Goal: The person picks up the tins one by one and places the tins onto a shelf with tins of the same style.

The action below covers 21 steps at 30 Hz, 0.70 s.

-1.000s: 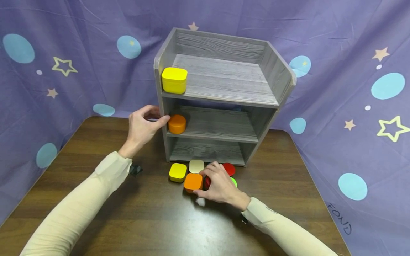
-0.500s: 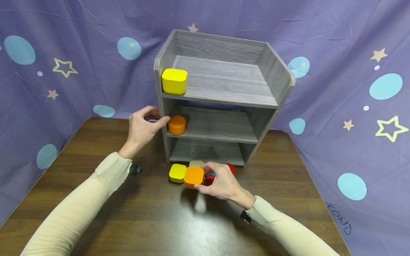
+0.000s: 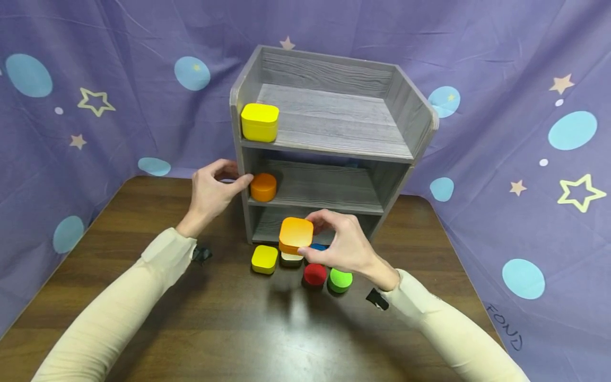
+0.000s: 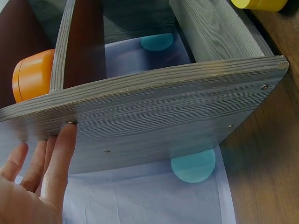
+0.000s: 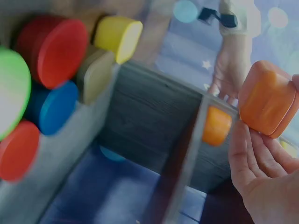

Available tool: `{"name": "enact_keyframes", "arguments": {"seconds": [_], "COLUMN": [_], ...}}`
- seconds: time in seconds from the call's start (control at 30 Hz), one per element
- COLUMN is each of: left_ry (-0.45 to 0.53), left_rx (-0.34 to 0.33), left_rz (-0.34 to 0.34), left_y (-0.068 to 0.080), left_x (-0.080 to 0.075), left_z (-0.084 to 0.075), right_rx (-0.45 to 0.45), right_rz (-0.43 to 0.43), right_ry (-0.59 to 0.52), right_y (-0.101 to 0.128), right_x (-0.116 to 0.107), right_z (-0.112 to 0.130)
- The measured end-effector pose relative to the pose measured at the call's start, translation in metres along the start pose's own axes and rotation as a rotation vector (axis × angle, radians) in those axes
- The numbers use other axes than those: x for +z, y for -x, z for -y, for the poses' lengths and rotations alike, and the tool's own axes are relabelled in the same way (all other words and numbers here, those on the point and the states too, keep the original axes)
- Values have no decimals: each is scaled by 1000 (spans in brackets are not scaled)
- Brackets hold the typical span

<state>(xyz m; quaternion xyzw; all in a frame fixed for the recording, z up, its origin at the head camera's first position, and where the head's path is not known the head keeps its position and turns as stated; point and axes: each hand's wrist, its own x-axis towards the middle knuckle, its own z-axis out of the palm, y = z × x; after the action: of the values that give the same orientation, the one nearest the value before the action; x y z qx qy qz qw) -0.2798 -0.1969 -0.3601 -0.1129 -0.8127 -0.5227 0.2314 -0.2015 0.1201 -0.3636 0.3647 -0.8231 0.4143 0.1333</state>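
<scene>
Pinching square orange box (image 3: 296, 235) in my right hand (image 3: 350, 241), blue box (image 3: 318, 247) mostly hidden behind; left hand (image 3: 210, 192), fingers extended, touches shelf (image 3: 334, 116).

A small curtained-off booth, the room beyond hidden: purple fabric (image 3: 334, 21) printed with stars (image 3: 517, 188) and light-blue ovals (image 3: 523, 278) encloses a wood-grain worktop (image 3: 229, 329) at back and sides, with handwritten lettering (image 3: 504, 327), "FOND", at right
</scene>
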Motion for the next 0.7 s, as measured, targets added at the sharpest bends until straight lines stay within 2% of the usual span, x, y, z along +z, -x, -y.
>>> {"name": "enact_keyframes", "arguments": {"seconds": [0.17, 0.5, 0.7], "left_ry": [5, 3, -8], "left_rx": [-8, -14, -8], "left_rz": [5, 10, 14], "left_y": [0, 1, 2], "left_x": [-1, -1, -1], "left_z": [0, 0, 1], "right_rx": [-13, -12, 28], "right_rz": [-30, -55, -46], "right_ry": [49, 66, 65], "right_y": [-18, -65, -93], "right_x": [-25, -87, -107], "right_z": [8, 30, 35]}}
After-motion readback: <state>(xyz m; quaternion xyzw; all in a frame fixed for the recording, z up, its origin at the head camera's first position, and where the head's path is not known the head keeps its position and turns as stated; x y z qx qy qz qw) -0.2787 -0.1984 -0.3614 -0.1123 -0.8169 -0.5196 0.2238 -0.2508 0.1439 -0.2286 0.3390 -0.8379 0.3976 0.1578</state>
